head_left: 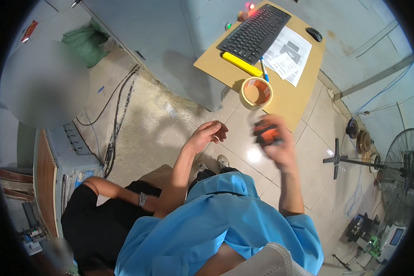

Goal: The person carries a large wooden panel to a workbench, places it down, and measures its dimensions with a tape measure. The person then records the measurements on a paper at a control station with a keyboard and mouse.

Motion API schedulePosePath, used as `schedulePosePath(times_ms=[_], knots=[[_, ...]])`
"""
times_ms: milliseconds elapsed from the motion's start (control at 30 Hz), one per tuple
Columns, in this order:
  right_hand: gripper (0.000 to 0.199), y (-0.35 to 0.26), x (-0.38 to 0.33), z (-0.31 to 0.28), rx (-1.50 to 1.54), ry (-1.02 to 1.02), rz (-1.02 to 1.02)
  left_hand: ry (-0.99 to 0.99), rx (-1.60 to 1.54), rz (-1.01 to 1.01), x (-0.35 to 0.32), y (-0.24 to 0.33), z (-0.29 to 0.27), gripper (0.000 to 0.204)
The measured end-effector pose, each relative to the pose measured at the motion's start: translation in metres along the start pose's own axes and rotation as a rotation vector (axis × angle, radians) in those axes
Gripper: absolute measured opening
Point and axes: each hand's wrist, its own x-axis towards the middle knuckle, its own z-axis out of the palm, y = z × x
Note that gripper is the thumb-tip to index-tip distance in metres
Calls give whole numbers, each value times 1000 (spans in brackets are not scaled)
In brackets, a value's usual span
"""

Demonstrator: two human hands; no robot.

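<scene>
My right hand (278, 142) is closed around a compact orange-and-black tape measure (267, 135), blurred by motion, just off the near corner of the tan board tabletop (290, 108). To the left, my left hand (209, 136) hangs above the tiled floor, loosely curled with fingers apart and holding nothing. A pale yellow roll of tape (244, 98) rests on the tabletop's near edge. Behind it lie a blue-and-white pen (264, 70) and a yellow bar-shaped thing (242, 64). Printed papers (297, 47) are beside them.
A black keyboard (257, 32) and mouse (314, 34) occupy the far tabletop. Close on my left is another person in black (110, 225), with a watch on the wrist. Dark cables (117, 117) run along the floor at left. A standing fan (398, 161) is at right.
</scene>
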Motion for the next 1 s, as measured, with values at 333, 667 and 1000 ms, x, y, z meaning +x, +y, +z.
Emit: schedulePosePath(times_ms=[333,667,1000], knots=[[57,154,-10,56,-202,-131,526,76,111,-244,-22,-70,-11,34],[49,199,-27,88,-357,-396,558,357,541,11,-72,-149,-33,42],[62,195,-30,102,-373,-508,541,274,36,-134,-95,-165,-38,33]])
